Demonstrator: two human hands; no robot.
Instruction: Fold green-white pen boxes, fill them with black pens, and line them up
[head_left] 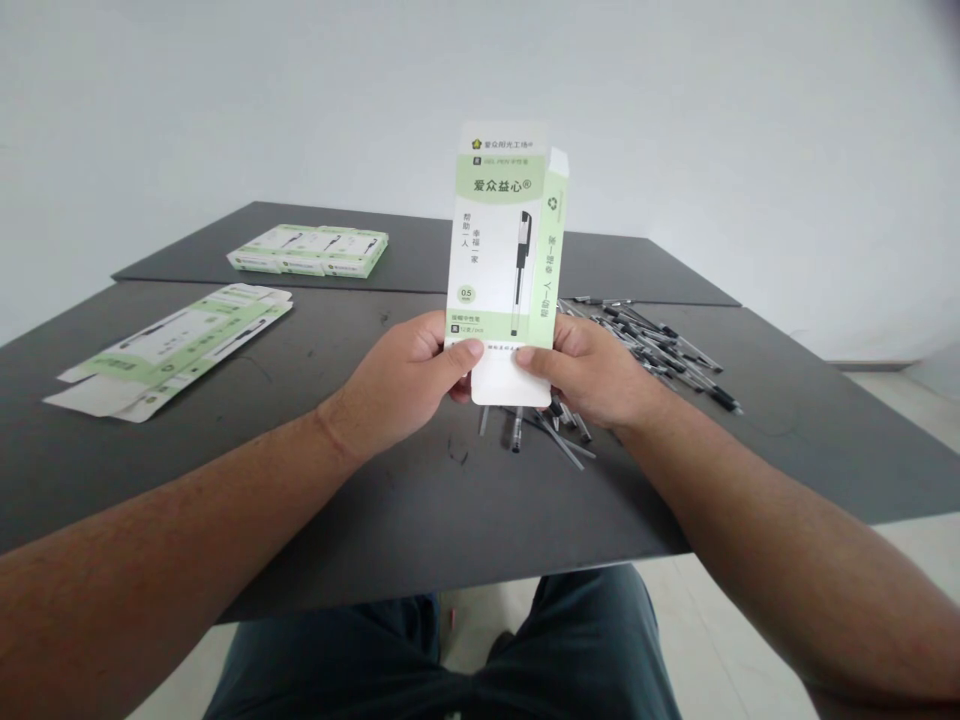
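Note:
Between both hands, above the table, stands an upright green-and-white pen box point(491, 240) printed with a black pen. My left hand point(420, 365) grips its lower left corner, thumb on the front. The lower right corner is pinched by my right hand point(589, 365), its thumb on the white bottom flap point(510, 378). That flap hangs down toward me, and the box's right side panel shows. My other fingers are mostly hidden behind the box. Several black and clear gel pens point(667, 350) lie in a loose pile behind and beside my right hand.
Flattened, unfolded pen cartons point(180, 350) lie on the dark table point(360, 520) at the left. Farther back, several formed pen boxes point(307, 250) sit side by side. Thin grey sticks point(559, 440) lie below the held box. A pale wall rises behind the table.

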